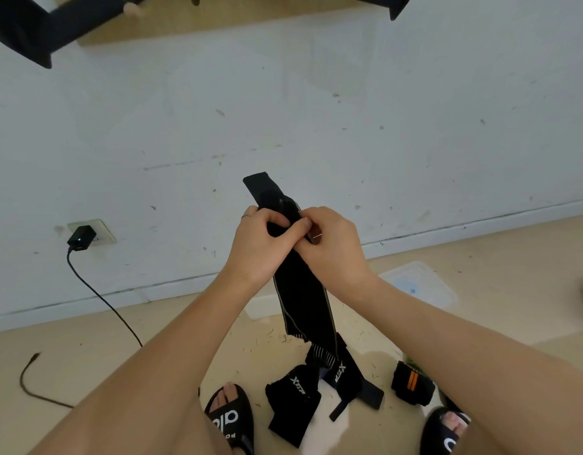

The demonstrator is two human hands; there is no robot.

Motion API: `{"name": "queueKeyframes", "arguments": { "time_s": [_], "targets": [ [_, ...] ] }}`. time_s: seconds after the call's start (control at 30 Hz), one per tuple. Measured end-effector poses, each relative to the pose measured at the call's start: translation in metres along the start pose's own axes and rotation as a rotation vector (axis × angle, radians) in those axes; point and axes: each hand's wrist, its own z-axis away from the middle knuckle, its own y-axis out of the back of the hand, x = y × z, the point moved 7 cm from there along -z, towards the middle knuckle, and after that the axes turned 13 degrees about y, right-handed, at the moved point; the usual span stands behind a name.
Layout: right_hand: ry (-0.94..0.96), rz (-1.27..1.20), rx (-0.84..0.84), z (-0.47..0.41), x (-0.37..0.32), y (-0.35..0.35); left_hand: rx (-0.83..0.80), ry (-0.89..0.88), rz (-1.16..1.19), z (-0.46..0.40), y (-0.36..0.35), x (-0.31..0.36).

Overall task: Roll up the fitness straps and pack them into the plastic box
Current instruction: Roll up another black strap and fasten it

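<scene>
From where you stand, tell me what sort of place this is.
Probably a plain room in a home or small workout space. A scuffed white wall meets a beige floor, a charger sits in a wall socket, and a wooden pegboard hangs up high.

Black charger (81,237) plugged into wall socket (101,229).

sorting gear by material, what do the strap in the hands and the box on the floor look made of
Black strap: seems a woven elastic fabric, matte, with pale stitched edges; it hangs limp below the left hand and right hand.
Plastic box: looks like translucent, frosted plastic; the floor shows faintly through it.
</scene>
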Motion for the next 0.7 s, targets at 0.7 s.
{"name": "queueKeyframes", "arguments": {
  "time_s": [0.7],
  "targets": [
    [-0.507,-0.844,-0.191,-0.001,0.018,-0.021,-0.081,0.077,0.404,-0.011,0.016,0.0]
  ]
}}
